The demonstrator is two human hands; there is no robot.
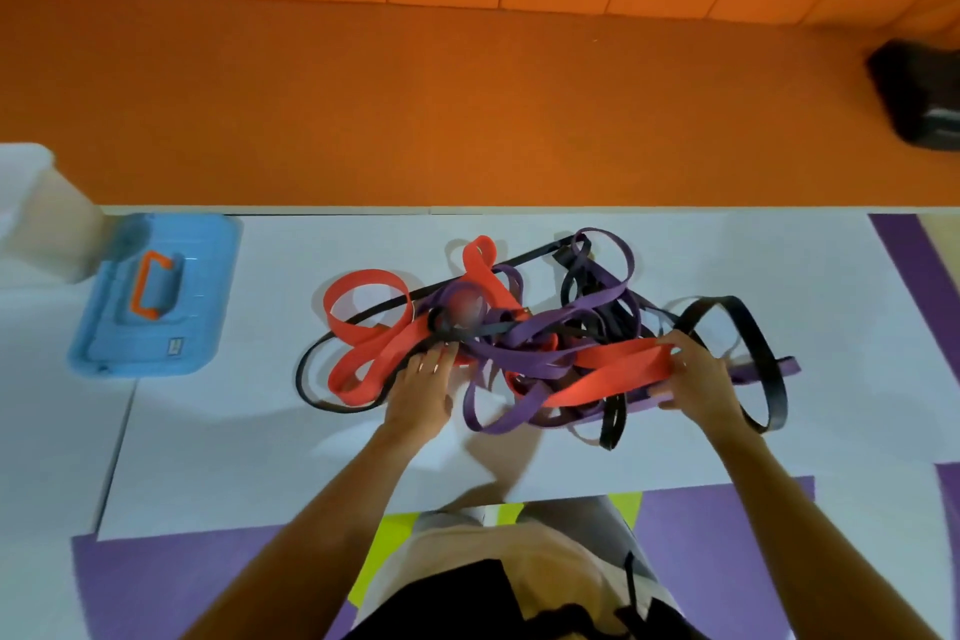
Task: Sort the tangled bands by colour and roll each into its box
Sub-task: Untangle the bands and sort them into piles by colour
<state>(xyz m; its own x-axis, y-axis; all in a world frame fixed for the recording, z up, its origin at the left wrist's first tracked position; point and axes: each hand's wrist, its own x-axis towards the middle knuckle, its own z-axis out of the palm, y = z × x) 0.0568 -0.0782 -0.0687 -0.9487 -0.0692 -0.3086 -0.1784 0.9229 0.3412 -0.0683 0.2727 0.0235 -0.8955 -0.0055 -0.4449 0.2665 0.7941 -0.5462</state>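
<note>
Orange floor [467, 109] fills the top half of my feed; below it a white work surface [249, 442] spans the frame, with purple mat [182, 582] showing at its near edge and right side. The tangle of bands [519, 343] sits mid-surface, straight ahead of the person, red, purple and black loops all knotted together; none of it sorted. Blue box [202, 276] lies at the far left of the surface, well apart from the tangle, lid closed, orange handle [139, 286] on top; a pale container [47, 224] stands just beside it at the frame edge. A blurred black object [919, 94] is on the floor, top right; I cannot tell what it is. A wide red band [613, 369] runs across the near side of the tangle, over purple bands [524, 359]; a black band [613, 424] hangs out at the near edge. Right hand [696, 379] grips the right end of that red band, fingers over the top, thumb underneath, pinching it; left hand [421, 395] reaches into the left side of the tangle, fingers [434, 361] mostly straight and close together, tips on red band loops there; I cannot tell if they hook anything.
</note>
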